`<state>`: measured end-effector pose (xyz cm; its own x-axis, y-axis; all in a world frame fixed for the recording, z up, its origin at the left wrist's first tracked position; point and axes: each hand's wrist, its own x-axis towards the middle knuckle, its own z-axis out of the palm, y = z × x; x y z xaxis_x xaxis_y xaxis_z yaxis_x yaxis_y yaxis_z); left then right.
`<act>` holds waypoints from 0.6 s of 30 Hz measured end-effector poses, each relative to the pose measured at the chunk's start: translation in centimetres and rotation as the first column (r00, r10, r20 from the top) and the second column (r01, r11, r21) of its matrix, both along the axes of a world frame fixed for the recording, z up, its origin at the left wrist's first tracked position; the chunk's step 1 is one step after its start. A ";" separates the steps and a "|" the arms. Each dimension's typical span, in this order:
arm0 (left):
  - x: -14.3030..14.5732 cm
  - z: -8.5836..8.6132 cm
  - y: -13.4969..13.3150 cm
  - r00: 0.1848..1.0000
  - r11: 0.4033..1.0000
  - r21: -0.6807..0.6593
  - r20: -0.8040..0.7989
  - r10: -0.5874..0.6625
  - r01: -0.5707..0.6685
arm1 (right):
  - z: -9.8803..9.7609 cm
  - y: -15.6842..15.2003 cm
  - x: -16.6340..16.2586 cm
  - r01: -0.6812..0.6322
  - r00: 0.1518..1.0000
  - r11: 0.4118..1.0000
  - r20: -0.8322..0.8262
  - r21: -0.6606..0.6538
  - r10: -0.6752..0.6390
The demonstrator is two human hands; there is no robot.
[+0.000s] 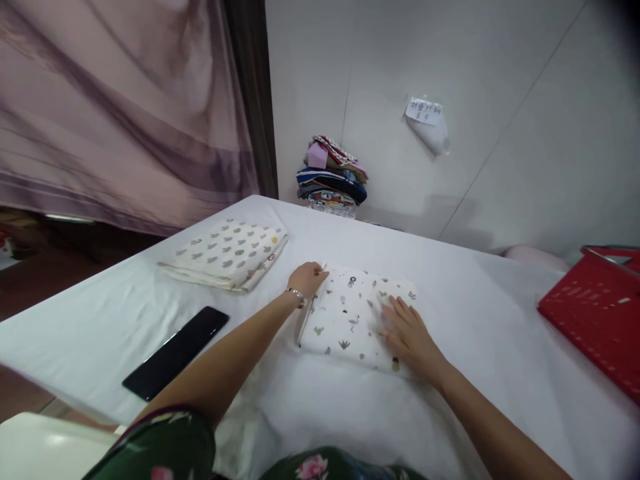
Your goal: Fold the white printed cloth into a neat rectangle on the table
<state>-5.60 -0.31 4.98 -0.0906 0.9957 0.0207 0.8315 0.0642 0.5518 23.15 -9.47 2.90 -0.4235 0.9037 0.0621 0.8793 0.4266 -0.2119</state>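
A white cloth (345, 327) printed with small plants and a flamingo lies folded in a flat rectangle in front of me. My left hand (306, 280) pinches its far left corner between thumb and fingers. Flat on the cloth's right part rests my right hand (407, 333), its fingers spread and slightly blurred. To the left lies a second folded cloth (230, 253), cream with grey, green and yellow motifs; neither hand touches it.
The white-covered table (475, 313) carries a black phone-like slab (175, 353) at left and a red basket (595, 313) at the right edge. A stack of folded clothes (333, 177) stands beyond the far edge. A curtain (125, 107) hangs at left; a paper note (424, 112) is on the wall.
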 end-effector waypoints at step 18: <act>0.4 -3.0 3.6 0.989 0.988 -0.075 0.047 0.139 -0.136 | -3.2 2.0 0.5 0.127 0.986 0.992 0.101 0.027 -0.129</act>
